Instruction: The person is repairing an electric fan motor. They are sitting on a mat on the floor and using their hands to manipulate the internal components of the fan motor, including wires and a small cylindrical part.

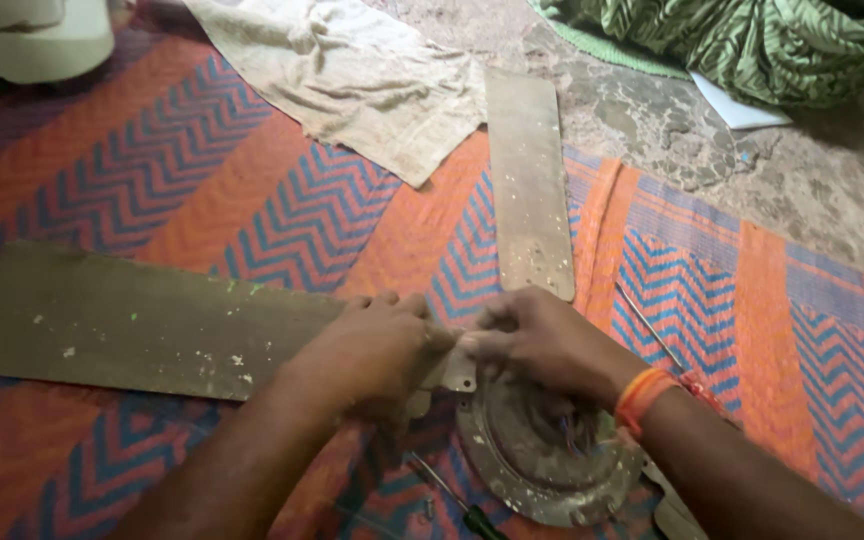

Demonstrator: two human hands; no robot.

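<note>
Fan motor housing (542, 460), a round, grimy metal disc, lies at the lower centre of the frame on an orange and blue zigzag mat (152, 170). We see both hands meeting just above it. Our left hand (377, 350) is curled down over the inner end of a long dusty fan blade (122, 320) that stretches toward the left edge. Our right hand (542, 340), an orange band at its wrist, pinches something small where blade bracket meets housing; what it grips is hidden. We judge the blade's fastening is being worked. A second blade (529, 180) lies upper centre, beside a pale cloth (352, 70). A screwdriver (462, 505) waits at the bottom edge, likely needed next.
</note>
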